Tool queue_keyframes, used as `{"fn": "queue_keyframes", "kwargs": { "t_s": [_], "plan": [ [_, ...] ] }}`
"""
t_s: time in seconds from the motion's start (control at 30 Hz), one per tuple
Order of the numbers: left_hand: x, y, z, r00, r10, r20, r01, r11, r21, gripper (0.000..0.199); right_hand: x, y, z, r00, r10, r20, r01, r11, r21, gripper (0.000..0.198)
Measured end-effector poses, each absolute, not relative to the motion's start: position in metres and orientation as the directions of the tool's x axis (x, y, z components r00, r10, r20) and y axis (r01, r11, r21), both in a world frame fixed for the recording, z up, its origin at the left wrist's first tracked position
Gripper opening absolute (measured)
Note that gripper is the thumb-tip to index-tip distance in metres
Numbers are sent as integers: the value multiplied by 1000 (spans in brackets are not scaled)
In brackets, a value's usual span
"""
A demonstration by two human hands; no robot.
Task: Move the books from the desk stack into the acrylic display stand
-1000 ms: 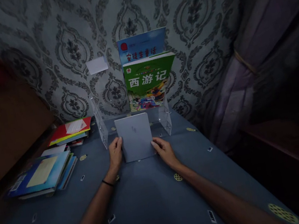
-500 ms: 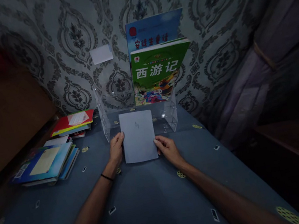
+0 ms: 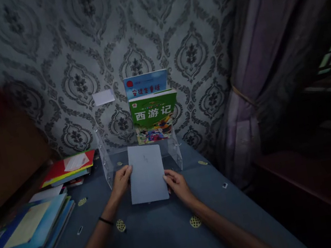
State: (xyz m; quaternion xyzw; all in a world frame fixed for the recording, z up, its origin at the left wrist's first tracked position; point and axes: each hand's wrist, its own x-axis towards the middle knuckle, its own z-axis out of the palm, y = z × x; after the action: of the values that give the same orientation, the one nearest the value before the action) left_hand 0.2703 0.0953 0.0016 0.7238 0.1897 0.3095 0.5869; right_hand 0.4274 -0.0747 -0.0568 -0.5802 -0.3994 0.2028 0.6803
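Note:
Between my two hands is a thin, pale notebook (image 3: 147, 176) with a plain cover and a small faint mark near its top. My left hand (image 3: 122, 183) pinches its left edge, and my right hand (image 3: 178, 186) grips the right edge lower down. Just behind the notebook stands a clear acrylic book rack (image 3: 105, 160), partly hidden by it. Upright in the rack are a green book (image 3: 153, 115) with white Chinese characters and, behind it, a taller blue book (image 3: 147, 83) with red characters.
On the left of the dark patterned tablecloth (image 3: 160, 240) lie a stack topped by a blue book (image 3: 20, 230) and another topped by a red book (image 3: 54, 172). A white card (image 3: 103, 97) shows above the rack's left side. A tied curtain (image 3: 238, 136) hangs at right.
The camera view has tilted up and turned right, so the scene sits lower and further left. Both hands still hold the notebook, which now looks slightly slanted.

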Motion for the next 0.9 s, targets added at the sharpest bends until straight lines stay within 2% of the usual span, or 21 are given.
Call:
{"fn": "queue_keyframes", "kwargs": {
  "t_s": [0.23, 0.57, 0.9],
  "plan": [
    [295, 103, 45, 752, 579, 314, -121, -347, 930, 61, 457, -71, -18, 596, 690, 411, 263, 315, -912, 43],
    [334, 117, 116, 747, 516, 419, -156, -476, 865, 48, 508, -65, 59, 535, 691, 486, 361, 333, -871, 34],
    [360, 127, 191, 659, 451, 602, -212, -657, 724, 28, 558, -38, 133, 515, 593, 618, 511, 366, -777, 22]
  ]
}}
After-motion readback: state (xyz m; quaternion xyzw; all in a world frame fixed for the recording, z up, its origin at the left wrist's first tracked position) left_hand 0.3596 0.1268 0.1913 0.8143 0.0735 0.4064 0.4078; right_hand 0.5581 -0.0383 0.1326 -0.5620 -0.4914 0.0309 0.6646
